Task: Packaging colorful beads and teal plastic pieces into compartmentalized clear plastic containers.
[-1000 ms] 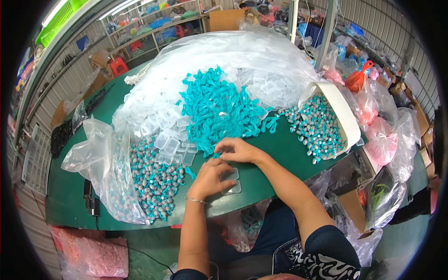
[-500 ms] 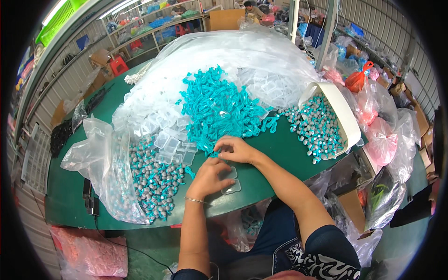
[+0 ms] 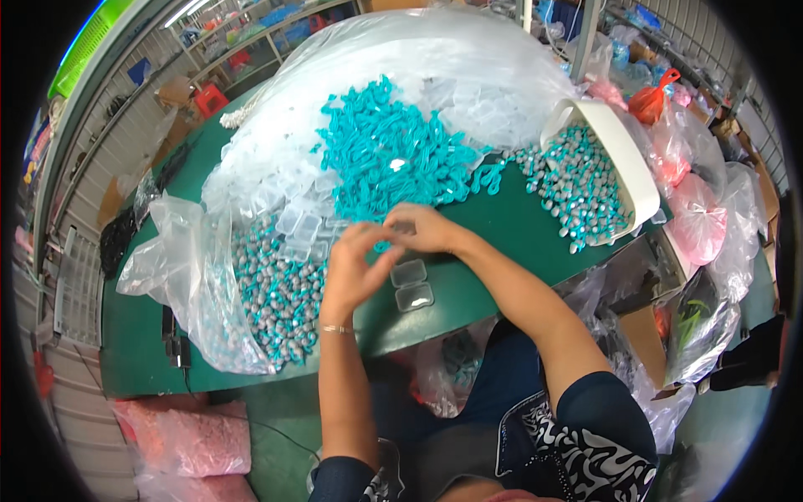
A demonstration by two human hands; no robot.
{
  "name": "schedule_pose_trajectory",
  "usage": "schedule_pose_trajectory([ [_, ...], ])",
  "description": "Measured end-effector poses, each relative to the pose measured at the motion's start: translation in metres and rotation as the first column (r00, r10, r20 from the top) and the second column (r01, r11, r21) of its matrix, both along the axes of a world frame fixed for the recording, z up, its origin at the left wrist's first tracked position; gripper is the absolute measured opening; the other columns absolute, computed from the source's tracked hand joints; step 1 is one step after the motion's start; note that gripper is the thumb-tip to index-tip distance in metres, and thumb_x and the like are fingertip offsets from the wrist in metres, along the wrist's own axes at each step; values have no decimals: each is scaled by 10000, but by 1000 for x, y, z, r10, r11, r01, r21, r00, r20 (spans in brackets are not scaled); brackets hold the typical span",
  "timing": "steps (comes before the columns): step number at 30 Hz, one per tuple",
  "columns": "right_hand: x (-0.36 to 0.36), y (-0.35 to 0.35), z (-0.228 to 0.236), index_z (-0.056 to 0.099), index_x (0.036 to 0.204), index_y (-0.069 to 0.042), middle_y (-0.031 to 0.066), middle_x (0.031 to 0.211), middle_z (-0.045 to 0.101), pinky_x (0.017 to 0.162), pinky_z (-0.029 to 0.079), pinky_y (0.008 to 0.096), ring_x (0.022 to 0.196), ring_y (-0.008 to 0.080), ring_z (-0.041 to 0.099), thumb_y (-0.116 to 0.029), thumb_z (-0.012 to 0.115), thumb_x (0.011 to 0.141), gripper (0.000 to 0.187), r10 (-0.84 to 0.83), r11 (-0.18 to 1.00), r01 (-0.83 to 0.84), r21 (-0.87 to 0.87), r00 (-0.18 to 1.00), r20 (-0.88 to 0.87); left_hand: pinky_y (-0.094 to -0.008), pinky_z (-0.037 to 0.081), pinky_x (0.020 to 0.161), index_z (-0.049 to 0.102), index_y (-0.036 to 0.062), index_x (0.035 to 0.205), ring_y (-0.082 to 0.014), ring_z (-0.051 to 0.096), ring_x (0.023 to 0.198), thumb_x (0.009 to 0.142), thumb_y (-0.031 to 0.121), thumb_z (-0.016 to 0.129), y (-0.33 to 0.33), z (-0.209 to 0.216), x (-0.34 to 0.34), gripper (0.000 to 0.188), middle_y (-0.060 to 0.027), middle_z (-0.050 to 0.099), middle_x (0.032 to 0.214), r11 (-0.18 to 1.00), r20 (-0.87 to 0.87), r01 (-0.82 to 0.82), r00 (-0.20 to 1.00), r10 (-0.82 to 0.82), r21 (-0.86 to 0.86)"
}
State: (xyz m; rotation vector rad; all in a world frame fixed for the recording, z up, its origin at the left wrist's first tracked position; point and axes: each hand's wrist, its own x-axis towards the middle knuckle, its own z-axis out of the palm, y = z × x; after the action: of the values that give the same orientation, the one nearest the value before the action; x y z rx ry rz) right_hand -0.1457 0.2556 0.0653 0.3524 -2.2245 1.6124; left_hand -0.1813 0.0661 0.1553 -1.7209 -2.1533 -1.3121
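My left hand (image 3: pixel 353 266) is raised over the table with its fingers bent and thumb stretched toward them. A small loop of teal cord (image 3: pixel 382 247) shows between its thumb and fingers. My right hand (image 3: pixel 422 229) meets it from the right, fingertips pinched together; what they hold is hidden. Just below the hands, a small clear plastic box (image 3: pixel 413 296) lies open on the green table (image 3: pixel 468 284), its lid folded out flat. Beyond my fingers rises a heap of teal cords (image 3: pixel 393 151).
Left lies a plastic bag (image 3: pixel 176 276) beside grey beads with teal cords (image 3: pixel 284 309). A tipped white bin (image 3: pixel 640 184) spills similar pieces (image 3: pixel 581 184) at the right. Clear boxes (image 3: pixel 485 113) lie under a large plastic sheet behind. A black adapter (image 3: pixel 177 350) sits by the left edge.
The view has tilted, so the table sits differently in it. My left hand has moved off the clear box to the left, uncovering it. Both hands remain close together.
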Motion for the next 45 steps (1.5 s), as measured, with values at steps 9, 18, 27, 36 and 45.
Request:
schedule_pose_trajectory([
  [9,4,-9,10,663,894,-41,65,877,604,652,494,300,719,156,591,-92,715,691,216,-22,999,21,24,999,40,-276,466,616,675,19,877,-156,598,703,786,53,663,48,-8,-33,98,-93,645,832,949,192,-175,973,127,263],
  [18,9,-6,18,642,928,-17,83,903,588,659,508,307,777,182,588,-100,702,697,253,-12,995,9,99,999,32,-297,478,592,667,26,858,-180,605,641,785,36,646,44,-31,-33,76,-102,638,805,939,181,-245,962,204,240],
  [27,21,-9,40,620,952,2,77,899,609,715,533,295,819,176,620,-43,655,729,230,-31,995,18,95,989,144,-315,477,587,667,15,847,-221,620,666,782,42,647,45,-42,-36,73,-115,636,796,957,59,-228,974,221,180],
  [36,11,-3,27,644,898,-3,53,845,597,654,480,259,738,125,584,-30,659,762,140,-41,999,40,24,998,50,-318,481,597,668,17,845,-225,621,667,781,36,645,43,-40,-38,70,-117,632,789,946,76,-259,966,248,195],
  [45,16,-7,39,651,908,-7,51,838,602,666,475,259,746,124,584,-15,663,759,150,-48,999,46,30,995,84,-320,479,575,667,25,837,-229,618,647,778,46,654,43,-43,-39,64,-112,630,782,936,24,-277,960,278,216],
])
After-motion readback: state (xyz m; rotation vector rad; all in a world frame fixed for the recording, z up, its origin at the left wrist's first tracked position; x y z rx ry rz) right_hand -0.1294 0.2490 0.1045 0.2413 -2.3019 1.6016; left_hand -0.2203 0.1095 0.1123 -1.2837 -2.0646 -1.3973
